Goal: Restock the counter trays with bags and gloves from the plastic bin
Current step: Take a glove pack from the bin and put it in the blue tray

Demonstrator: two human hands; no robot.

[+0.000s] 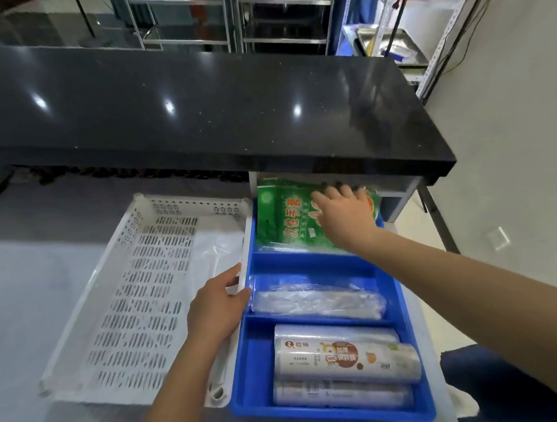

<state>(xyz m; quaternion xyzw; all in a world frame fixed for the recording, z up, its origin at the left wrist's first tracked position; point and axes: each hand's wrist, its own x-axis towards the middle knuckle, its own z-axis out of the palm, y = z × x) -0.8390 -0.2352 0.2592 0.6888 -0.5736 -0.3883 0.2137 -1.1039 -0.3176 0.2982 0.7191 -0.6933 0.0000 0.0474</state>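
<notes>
Green glove packets (284, 220) fill the blue tray's (403, 301) far compartment under the flat, open right hand (346, 216), while the left hand (216, 307) grips the white bin's (81, 307) right rim; restocking seems nearly done, withdrawing next.

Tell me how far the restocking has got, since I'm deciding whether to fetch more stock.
Mostly done, it seems: the blue tray holds labelled rolls nearest, a clear wrapped pack in the middle. In hand: the right hand rests flat on the green glove packs at the far end; the left hand grips the white bin rim. Left: one thin clear bag, apparently.
</notes>
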